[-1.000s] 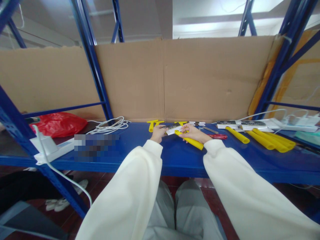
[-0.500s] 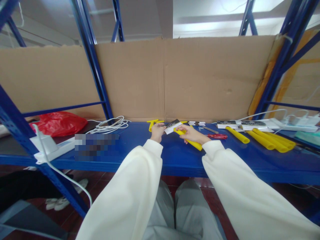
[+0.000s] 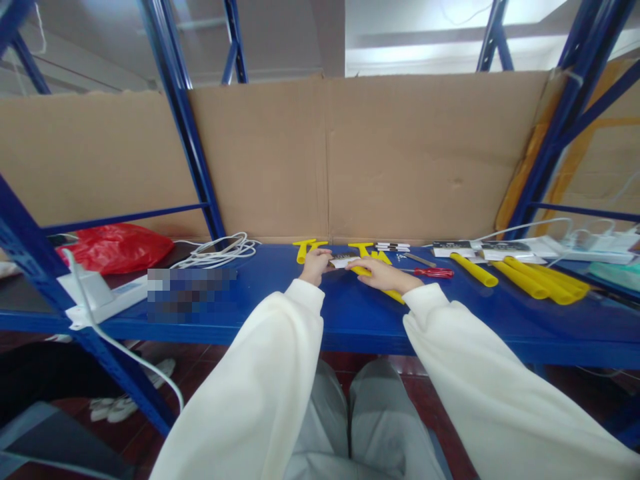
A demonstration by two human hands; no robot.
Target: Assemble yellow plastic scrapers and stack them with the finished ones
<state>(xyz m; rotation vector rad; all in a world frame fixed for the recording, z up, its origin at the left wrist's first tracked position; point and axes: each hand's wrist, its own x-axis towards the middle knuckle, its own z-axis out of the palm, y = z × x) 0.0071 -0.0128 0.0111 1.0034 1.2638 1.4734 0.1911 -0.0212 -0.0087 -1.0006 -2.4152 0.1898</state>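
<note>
My left hand (image 3: 313, 268) is closed on one end of a small black-and-white labelled packet (image 3: 342, 263), tilted low over the blue table. Just right of it, my right hand (image 3: 381, 275) is wrapped over a yellow tube (image 3: 395, 295), whose near end shows below the palm. The tube's far end meets or nearly meets the packet; whether they are joined cannot be made out. Behind the hands lie yellow T-shaped pieces (image 3: 302, 252), another yellow T-shaped piece (image 3: 361, 248) and short yellow parts (image 3: 381, 257). A red-handled screwdriver (image 3: 434, 273) lies right of my right hand.
More yellow tubes (image 3: 537, 280) and black-and-white packets (image 3: 507, 251) lie at the right. Small black-and-white pieces (image 3: 393, 247) sit near the cardboard wall (image 3: 425, 160). At left are coiled white cable (image 3: 235, 249), a power strip (image 3: 117, 298) and a red bag (image 3: 125, 245). Blue posts (image 3: 193, 133) frame the table.
The packet has tipped flatter and lower between my hands. My right hand has turned more palm-down over the yellow tube, and the yellow T-shaped piece behind shows more.
</note>
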